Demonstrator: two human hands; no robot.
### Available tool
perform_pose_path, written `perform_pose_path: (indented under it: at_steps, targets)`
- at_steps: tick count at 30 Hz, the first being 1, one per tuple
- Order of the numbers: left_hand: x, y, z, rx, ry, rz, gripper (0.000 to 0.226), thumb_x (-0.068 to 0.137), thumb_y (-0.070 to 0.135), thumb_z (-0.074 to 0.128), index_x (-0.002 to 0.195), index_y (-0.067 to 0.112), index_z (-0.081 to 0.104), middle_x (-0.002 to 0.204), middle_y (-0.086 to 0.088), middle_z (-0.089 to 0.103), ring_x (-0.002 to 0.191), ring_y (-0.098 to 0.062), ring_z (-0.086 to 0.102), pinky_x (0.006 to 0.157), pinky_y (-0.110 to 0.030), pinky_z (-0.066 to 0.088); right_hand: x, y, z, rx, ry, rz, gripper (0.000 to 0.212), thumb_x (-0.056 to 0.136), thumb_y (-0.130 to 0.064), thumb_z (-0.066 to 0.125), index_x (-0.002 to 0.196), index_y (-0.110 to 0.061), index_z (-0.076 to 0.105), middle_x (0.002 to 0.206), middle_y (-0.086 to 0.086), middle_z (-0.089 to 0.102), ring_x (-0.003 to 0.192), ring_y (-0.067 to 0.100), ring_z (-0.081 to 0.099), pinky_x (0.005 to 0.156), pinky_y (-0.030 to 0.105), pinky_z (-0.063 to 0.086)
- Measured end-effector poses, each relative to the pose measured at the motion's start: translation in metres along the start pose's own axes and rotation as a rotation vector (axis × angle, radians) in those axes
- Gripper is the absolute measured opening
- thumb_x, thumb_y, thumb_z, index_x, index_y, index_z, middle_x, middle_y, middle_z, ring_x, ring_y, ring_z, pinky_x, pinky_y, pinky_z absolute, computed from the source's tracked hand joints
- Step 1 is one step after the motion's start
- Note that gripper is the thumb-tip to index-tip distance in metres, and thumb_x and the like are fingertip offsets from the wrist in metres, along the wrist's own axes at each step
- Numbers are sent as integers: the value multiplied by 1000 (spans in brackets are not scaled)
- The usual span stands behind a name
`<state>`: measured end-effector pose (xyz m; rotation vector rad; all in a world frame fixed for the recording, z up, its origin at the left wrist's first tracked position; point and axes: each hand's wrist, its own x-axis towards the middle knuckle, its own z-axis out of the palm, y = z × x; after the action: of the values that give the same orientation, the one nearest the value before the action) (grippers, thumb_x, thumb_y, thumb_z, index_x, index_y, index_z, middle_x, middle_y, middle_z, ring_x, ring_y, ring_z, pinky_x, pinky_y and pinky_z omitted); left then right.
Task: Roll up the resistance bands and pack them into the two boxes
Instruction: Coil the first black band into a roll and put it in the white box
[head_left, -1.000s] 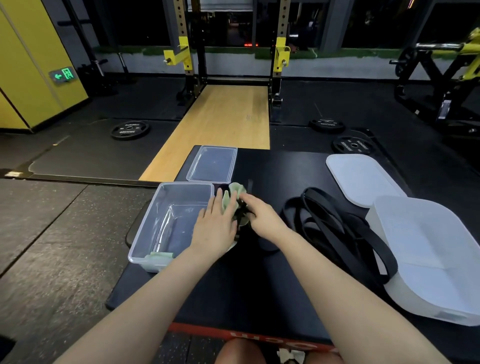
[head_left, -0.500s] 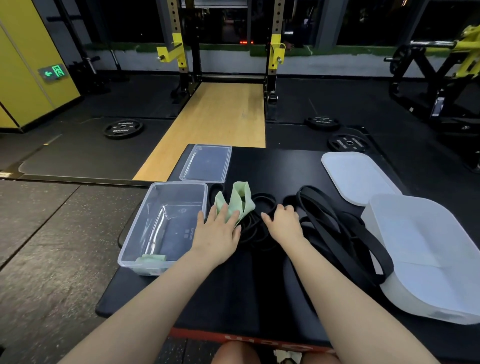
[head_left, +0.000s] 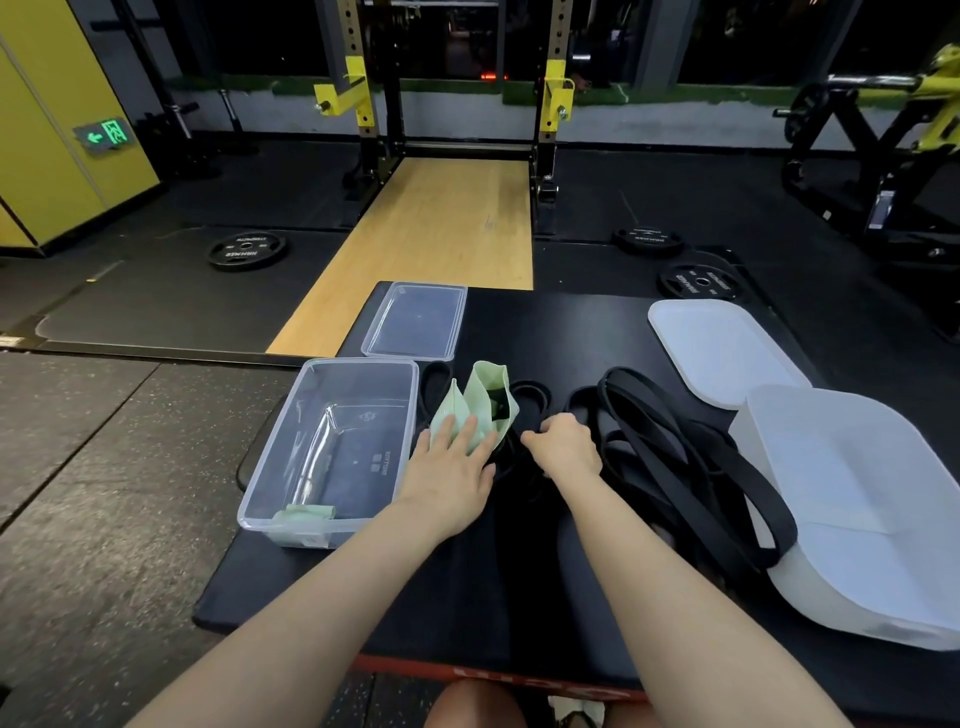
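Two boxes flank the black worktop (head_left: 467, 597): a clear box (head_left: 332, 447) at left with a rolled green band (head_left: 304, 514) in its near corner, and a white box (head_left: 852, 519) at right. Each lid lies beyond its box, the clear lid (head_left: 415, 319) and the white lid (head_left: 722, 348). The left hand (head_left: 452, 467) lies flat, fingers straight, on a loose green band (head_left: 480, 405). The right hand (head_left: 566, 449), fingers curled, grips thin black bands (head_left: 530, 400). Wide black bands (head_left: 691, 467) lie tangled against the white box. Weight plates (head_left: 247, 251) rest on the floor (head_left: 104, 467) beyond.
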<state>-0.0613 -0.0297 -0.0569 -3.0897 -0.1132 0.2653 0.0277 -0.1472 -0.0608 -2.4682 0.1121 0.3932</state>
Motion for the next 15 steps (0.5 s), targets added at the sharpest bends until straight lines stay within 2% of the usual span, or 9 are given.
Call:
perform_pose_path:
  at_steps: [2,5,8,10,12,15]
  targets:
    - [0,-2,0,-11,-7,3,52,102,38,15,151,26,1,159,-1,-3,146,-26,-5,118,-43,5,-6,-5,-5,136,64,-24,23,85,-26,57,102,-13,66,100,6,68,95,27,64,75,30,48]
    - [0,-5,-3,-93,44,-20,53,102,37,15,150,25,-4,159,1,-4,147,-23,-3,119,-43,6,-17,-18,-11,300,210,-187,22,88,-18,54,100,-4,67,100,8,70,98,29,62,81,33,48]
    - [-2,-9,-11,-185,214,-105,55,102,33,15,150,19,-6,159,-1,-5,147,-18,-2,118,-41,7,-26,-33,-3,219,318,-431,29,93,-21,50,116,-10,65,112,6,66,101,27,61,85,35,47]
    - [-3,-15,-16,-199,290,-180,55,102,31,15,150,14,-4,159,-3,-3,147,-18,-1,118,-39,8,-28,-38,12,29,247,-613,27,97,-23,45,114,-15,65,114,2,63,102,26,60,79,34,47]
    - [-3,-23,-19,-199,270,-215,54,102,31,14,151,12,1,159,-7,-2,147,-20,1,118,-37,7,-31,-38,29,-69,66,-692,27,98,-23,41,115,-15,61,123,3,59,110,26,58,77,31,44]
    - [-4,-32,-17,-175,174,-198,52,102,30,13,151,14,7,159,-5,1,147,-18,1,118,-36,4,-31,-33,51,-218,-117,-682,45,99,-27,37,143,-17,36,152,3,34,134,20,39,100,32,37]
